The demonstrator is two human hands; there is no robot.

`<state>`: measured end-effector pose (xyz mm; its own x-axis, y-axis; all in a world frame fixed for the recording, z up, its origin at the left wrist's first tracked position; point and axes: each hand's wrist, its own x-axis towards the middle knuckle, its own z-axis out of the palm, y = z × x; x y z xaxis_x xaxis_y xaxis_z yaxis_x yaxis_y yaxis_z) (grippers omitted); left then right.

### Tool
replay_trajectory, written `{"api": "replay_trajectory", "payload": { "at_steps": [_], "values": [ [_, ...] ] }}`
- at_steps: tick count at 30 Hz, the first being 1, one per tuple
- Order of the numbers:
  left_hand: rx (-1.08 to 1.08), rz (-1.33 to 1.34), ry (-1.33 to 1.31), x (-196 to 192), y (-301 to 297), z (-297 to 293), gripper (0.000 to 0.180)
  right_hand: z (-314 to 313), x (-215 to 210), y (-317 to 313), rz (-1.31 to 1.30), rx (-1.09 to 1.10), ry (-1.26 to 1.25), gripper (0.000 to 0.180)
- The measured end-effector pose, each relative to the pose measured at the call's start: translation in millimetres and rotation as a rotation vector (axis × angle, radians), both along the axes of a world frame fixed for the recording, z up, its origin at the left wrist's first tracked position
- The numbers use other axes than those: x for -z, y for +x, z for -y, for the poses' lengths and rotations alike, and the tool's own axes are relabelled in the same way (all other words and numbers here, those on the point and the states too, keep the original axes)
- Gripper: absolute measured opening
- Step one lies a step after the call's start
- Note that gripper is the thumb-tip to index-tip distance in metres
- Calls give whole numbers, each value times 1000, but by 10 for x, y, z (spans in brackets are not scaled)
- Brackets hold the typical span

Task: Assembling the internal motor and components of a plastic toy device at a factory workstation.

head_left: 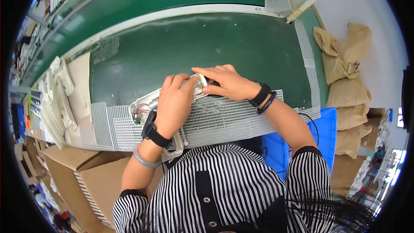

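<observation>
A long white plastic housing (137,105) lies open side up near the bench's front edge. Inside it show red wires and a silver cylinder that looks like a small motor (153,104). My left hand (176,101) reaches over the housing, its fingers bent down into the right part. My right hand (228,83) grips the right end between thumb and fingers. What lies under the left fingertips is hidden. Below the left wrist sits another pale plastic piece (177,146), partly covered by the arm.
Perforated grey matting (224,118) covers the front of the green bench (207,39). Several white curved plastic parts (51,108) are stacked at left. A cardboard box (103,177) stands at lower left, a blue crate (323,133) at lower right. Brown sacks (347,90) line the right side.
</observation>
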<state>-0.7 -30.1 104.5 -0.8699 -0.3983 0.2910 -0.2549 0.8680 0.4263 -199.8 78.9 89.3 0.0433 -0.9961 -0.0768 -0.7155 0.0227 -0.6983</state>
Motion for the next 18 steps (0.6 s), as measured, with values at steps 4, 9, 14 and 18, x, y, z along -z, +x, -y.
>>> {"api": "replay_trajectory", "payload": {
  "at_steps": [4, 9, 14, 18],
  "values": [
    [103, 97, 104, -96, -45, 39, 35, -203, -23, -65, 444, 226, -7, 71],
    [-6, 158, 111, -229, -60, -79, 58, -1039, -343, 126, -235, 388, -362, 55],
    [-36, 292, 39, -298, -325, -205, 73, -1850, -665, 301, -103, 559, -278, 50],
    [-122, 369, -24, -279, -355, -303, 69, -2418, -704, 62, 127, 490, -317, 51]
  ]
}}
